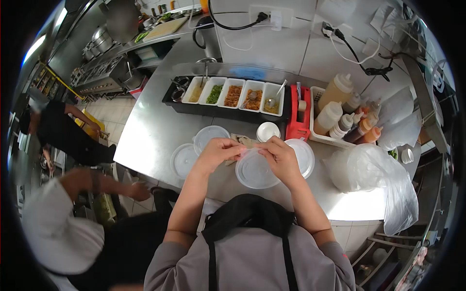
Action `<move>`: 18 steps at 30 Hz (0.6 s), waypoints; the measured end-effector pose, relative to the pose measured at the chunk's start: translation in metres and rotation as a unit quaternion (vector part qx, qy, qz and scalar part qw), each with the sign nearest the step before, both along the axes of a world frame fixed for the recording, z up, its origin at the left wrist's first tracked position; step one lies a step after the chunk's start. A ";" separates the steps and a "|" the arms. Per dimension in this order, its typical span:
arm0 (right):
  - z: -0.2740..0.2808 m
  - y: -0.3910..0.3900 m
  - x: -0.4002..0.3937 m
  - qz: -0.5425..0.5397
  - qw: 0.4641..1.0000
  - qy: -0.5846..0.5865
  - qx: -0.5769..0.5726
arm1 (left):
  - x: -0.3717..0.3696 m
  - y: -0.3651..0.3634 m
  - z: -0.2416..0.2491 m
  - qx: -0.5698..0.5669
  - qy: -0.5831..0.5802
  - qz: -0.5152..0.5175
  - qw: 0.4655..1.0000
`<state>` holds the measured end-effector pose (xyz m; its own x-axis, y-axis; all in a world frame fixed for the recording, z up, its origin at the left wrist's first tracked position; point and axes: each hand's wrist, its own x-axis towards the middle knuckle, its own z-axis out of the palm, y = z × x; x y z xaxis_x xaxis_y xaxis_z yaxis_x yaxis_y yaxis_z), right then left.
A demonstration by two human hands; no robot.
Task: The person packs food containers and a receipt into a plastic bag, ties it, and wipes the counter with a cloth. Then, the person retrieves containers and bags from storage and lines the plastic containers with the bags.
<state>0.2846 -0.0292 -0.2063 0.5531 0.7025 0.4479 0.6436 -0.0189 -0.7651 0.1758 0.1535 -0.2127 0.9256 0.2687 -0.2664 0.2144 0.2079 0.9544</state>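
My left hand (222, 154) and my right hand (280, 159) meet close together over the steel counter, thumbs and fingertips pinched. Between them is something thin and clear that I cannot make out. Just below my fingers lies a round translucent plastic lid (256, 173), partly covered by my right hand. Another round plastic lid (304, 159) shows beyond my right hand. To the left of my left hand are two more translucent rounds, an upper lid (211, 134) and a lower lid (184, 162). Behind my fingertips sit a crumpled beige cloth (241, 139) and a small white bowl (268, 131).
A black topping rack (194, 109) holds several white tubs of food. Beside it stand a red tape dispenser (299, 110) and a basket (318, 137) of sauce bottles. Clear plastic bags (357, 167) lie at right. Co-workers (63, 218) stand close on the left.
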 end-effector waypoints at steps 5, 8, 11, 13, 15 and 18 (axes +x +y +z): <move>0.003 -0.005 0.001 -0.023 0.999 -0.046 -0.001 | 0.003 -0.010 0.007 0.078 0.008 -0.001 0.997; 0.005 -0.004 0.002 -0.023 0.998 -0.060 0.004 | 0.001 -0.007 0.009 0.057 0.000 -0.008 0.998; 0.004 0.001 0.001 -0.023 0.997 -0.067 0.010 | -0.001 -0.005 0.010 0.065 -0.009 -0.006 0.998; 0.006 0.003 -0.001 -0.024 0.997 -0.068 0.006 | -0.003 -0.006 0.009 0.099 0.001 0.007 0.995; 0.004 0.005 -0.001 -0.022 0.997 -0.074 0.012 | -0.005 -0.009 0.010 0.126 0.002 0.017 0.992; 0.004 0.007 -0.002 -0.023 0.995 -0.092 0.005 | -0.007 -0.013 0.016 0.148 -0.005 0.025 0.989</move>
